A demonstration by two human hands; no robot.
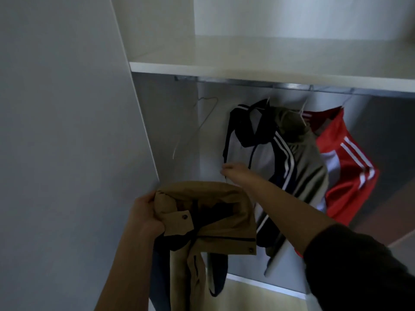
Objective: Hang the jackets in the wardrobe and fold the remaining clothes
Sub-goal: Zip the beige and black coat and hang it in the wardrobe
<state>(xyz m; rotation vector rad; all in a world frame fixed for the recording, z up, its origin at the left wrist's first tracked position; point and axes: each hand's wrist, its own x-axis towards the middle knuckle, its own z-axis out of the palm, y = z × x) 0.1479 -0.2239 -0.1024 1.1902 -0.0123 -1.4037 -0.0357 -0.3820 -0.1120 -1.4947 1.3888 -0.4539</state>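
Jacket: tan snap-button hooded jacket with dark lining (pixel 215 223), held low before the wardrobe.
Left hand (pixel 146 214): clenched on its collar.
Right hand (pixel 233 172): at the hanging navy-and-white striped jacket (pixel 258 153); grip unclear.
Metal rail (pixel 247 81): bare wire hanger (pixel 202 122), red striped jacket (pixel 345 158).

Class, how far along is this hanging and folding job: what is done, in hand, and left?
Done: a navy-and-white jacket, an olive jacket and a red jacket hang on the rail. In hand: the left hand grips the tan jacket; the right hand reaches the navy-and-white jacket's edge, grip unclear. Left: hang the tan jacket, perhaps on the empty wire hanger; folding is not in view.
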